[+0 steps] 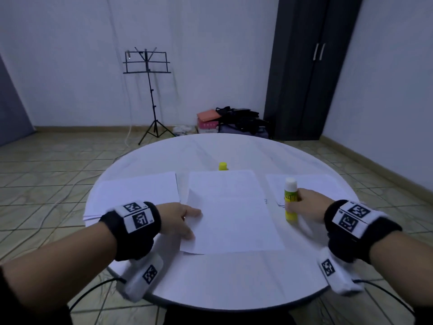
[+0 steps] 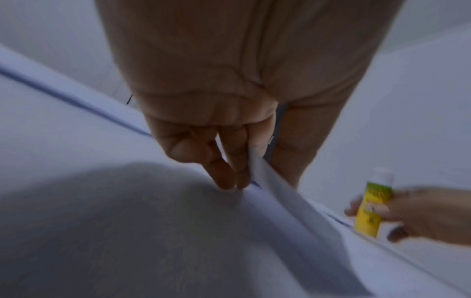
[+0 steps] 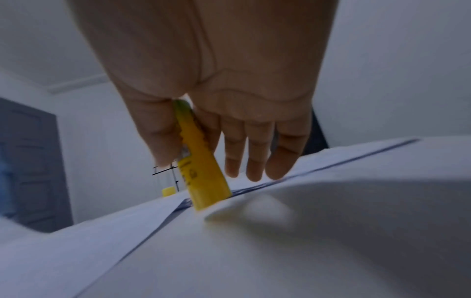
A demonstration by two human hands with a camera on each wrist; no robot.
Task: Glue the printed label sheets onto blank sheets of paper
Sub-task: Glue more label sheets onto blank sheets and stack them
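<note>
Step in hand: the left edge of the middle sheet (image 1: 230, 207) was judged to be in the course of being raised, so that it could be turned or glued.
Left hand (image 1: 180, 219): its fingers and thumb were closed on the sheet's left edge, which was seen pinched and lifted in the left wrist view (image 2: 262, 173).
Right hand (image 1: 307, 204): it was curled round the glue stick (image 1: 290, 200), which was held upright with its base on the table (image 1: 222, 280), just off the sheet's right edge.
Glue tip: white glue was exposed at the top; the yellow cap (image 1: 222, 166) stood past the sheet's far edge.
Paper stacks: one stack (image 1: 136, 193) lay toward the table's left edge and another (image 1: 314, 184) toward its right; which one held the printed labels could not be told.
Doing it well: the sheet should be lifted slowly by one edge only, so that no crease is set.
Gluing advice: corners and edges should be covered, while the sheet is pressed flat by the free hand.
Risk: a thin sheet could be buckled by a hard pinch.
</note>
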